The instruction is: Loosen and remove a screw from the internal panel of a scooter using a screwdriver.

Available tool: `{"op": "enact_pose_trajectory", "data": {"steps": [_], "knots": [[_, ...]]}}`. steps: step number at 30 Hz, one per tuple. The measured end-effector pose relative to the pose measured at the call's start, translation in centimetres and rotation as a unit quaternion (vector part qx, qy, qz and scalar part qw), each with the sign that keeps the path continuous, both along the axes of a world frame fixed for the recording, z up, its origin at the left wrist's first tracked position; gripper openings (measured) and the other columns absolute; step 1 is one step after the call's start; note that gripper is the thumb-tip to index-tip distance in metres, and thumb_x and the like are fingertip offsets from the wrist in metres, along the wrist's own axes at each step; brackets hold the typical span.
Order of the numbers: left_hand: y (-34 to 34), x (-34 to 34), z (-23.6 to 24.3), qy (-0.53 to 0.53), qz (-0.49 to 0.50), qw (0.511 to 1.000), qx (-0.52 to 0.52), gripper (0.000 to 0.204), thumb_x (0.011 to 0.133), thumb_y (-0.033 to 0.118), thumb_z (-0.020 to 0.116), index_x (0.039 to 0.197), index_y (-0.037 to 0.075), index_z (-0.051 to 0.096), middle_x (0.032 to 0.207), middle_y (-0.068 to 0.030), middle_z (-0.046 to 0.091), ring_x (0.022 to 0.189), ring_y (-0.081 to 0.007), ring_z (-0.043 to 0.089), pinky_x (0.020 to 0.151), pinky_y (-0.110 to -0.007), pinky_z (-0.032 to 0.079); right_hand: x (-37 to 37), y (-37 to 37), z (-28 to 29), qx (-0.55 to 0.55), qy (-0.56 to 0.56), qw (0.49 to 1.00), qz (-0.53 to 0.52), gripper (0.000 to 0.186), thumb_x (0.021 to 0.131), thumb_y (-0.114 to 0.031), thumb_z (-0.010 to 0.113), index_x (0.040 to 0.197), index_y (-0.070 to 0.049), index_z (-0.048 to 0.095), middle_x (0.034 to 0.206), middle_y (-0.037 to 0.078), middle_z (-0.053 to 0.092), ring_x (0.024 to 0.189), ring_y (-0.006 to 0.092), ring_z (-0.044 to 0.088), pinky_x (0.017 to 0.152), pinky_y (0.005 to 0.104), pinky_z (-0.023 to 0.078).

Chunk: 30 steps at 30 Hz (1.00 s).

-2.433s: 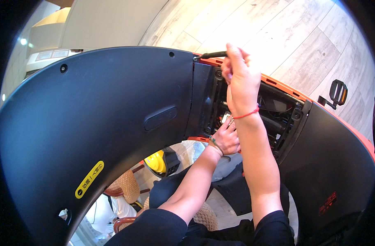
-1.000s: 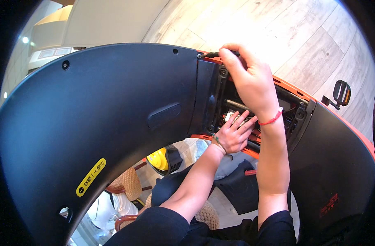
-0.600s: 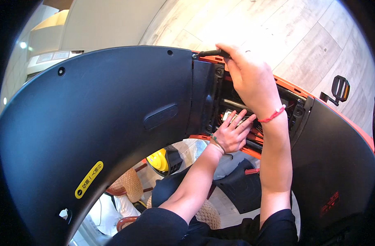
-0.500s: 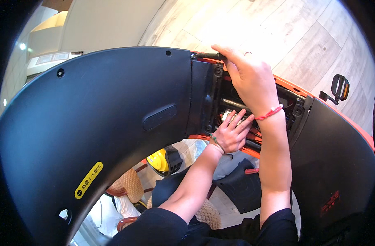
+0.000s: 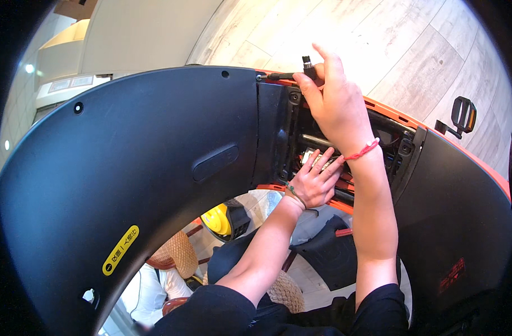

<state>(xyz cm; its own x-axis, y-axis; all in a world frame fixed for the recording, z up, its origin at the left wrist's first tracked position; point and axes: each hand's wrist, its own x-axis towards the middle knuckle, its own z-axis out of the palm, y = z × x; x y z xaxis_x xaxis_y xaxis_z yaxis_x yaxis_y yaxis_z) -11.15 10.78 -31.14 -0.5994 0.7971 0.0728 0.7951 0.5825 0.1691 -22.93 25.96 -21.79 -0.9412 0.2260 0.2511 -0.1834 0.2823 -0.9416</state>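
Note:
My right hand [image 5: 337,106] is closed on a black screwdriver [image 5: 281,76], thumb against it and index finger lifted away. Its tip meets a small screw at the upper corner of a large, curved dark panel [image 5: 172,123]. A short ribbed black end of the tool sticks up beside my fingers. My left hand [image 5: 313,183] lies open, fingers spread, over the lower part of an uncovered bay [image 5: 317,126] in the orange-edged frame. Tubes, wires and a pale labelled part show there, partly hidden under my fingers.
A second dark panel [image 5: 457,207] continues to the right, and a pedal [image 5: 463,116] juts out beyond it. Below lie a loose dark cover [image 5: 328,255], a yellow object [image 5: 216,219] in a black holder, and woven seats [image 5: 180,255]. Wood-look floor [image 5: 412,50] spreads behind.
My right hand has turned and its index finger has lifted, baring the tool's ribbed end. The tip stays at the same corner screw. My left hand keeps its place.

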Motion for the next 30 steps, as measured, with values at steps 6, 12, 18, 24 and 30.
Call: {"op": "enact_pose_trajectory", "data": {"steps": [6,12,18,24,30], "knots": [[-0.3,0.0,0.1,-0.004,0.004,1.0,0.0,0.045,0.071,0.025,0.064,0.112,0.007,0.067,0.147,-0.0087,0.043,0.138,-0.0331,0.037,0.112,-0.051,0.031,0.0,0.3,0.1,-0.115,-0.022,0.991,0.063,0.024,0.091,-0.015,0.065,0.112,-0.003,0.063,0.072,0.009,0.065,0.063,0.0119,0.061,0.059,0.0244,0.047],[-0.5,0.0,0.1,-0.01,0.005,1.0,0.0,0.044,0.071,0.025,0.064,0.111,0.008,0.067,0.147,-0.0088,0.043,0.138,-0.0333,0.037,0.112,-0.051,0.03,0.3,-0.3,0.4,-0.12,0.021,0.991,0.048,0.016,0.09,-0.017,0.065,0.1,-0.005,0.066,0.074,0.013,0.066,0.061,0.0189,0.064,0.058,0.0304,0.05],[0.2,-0.2,0.3,0.014,-0.001,1.0,0.012,0.034,0.073,0.025,0.063,0.102,0.009,0.068,0.127,-0.0113,0.057,0.129,-0.0351,0.046,0.111,-0.053,0.033,0.2,0.2,-0.4,-0.234,0.004,0.969,-0.075,0.024,0.095,-0.016,0.059,0.113,-0.001,0.061,0.066,0.005,0.062,0.057,0.0115,0.057,0.055,0.0261,0.045],[0.1,-0.3,0.6,-0.001,0.005,1.0,0.005,0.038,0.073,0.022,0.061,0.108,0.009,0.068,0.144,-0.0101,0.047,0.136,-0.0353,0.04,0.112,-0.051,0.032,-0.1,1.6,-1.0,-0.403,0.024,0.915,-0.001,0.022,0.097,-0.012,0.057,0.109,0.005,0.064,0.082,0.001,0.063,0.073,0.0054,0.055,0.065,0.0194,0.045],[0.2,-0.3,1.0,-0.006,0.012,1.0,0.009,0.037,0.074,0.02,0.059,0.108,0.009,0.068,0.146,-0.0084,0.046,0.136,-0.0329,0.04,0.112,-0.049,0.032,-0.3,1.6,0.0,-0.396,0.075,0.915,0.02,0.022,0.097,-0.016,0.06,0.108,0.002,0.067,0.083,-0.003,0.06,0.075,0.0021,0.05,0.067,0.0169,0.041]]}}
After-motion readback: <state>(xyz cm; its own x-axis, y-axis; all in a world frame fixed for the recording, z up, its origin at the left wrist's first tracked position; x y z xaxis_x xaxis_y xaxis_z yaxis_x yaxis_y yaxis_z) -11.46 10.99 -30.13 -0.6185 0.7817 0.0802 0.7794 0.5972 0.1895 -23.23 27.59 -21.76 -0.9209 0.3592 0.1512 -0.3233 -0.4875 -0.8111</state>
